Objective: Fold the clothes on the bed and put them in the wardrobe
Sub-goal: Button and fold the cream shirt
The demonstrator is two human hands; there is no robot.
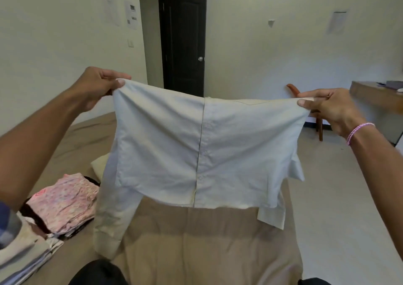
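So the pale blue-white shirt (202, 149) is held up in the air right in the middle of the frame, spread out flat between both hands, above the bed (196, 241) and not touching it as far as I can see. The left hand (98, 86), middle left of the frame, pinches one top corner, with its fingers (120, 82) clamped on the fabric, thumb over the edge. The right hand (327, 108), middle right, does the same on the other top corner, its fingers (305, 102) tight on the cloth. There's a pink-and-white bracelet (359, 132) on that wrist.

The button strip runs straight down the centre of the shirt. One sleeve (109, 219) dangles down at the lower left, and a cuff (272, 217) pokes out below the hem at the lower right.

The bed has a tan sheet. At the lower left there's a stack of folded clothes (32, 247) sitting on it, with a pink patterned piece (65, 199) on top, and a pale pillow (98, 164) just behind that, partly hidden by the shirt.

In the background there's a dark door (187, 40) standing open at the upper middle, a few papers (132, 14) stuck on the wall at the upper left, and a wooden table (375, 97) at the right edge with a reddish chair (293, 88) beside it.
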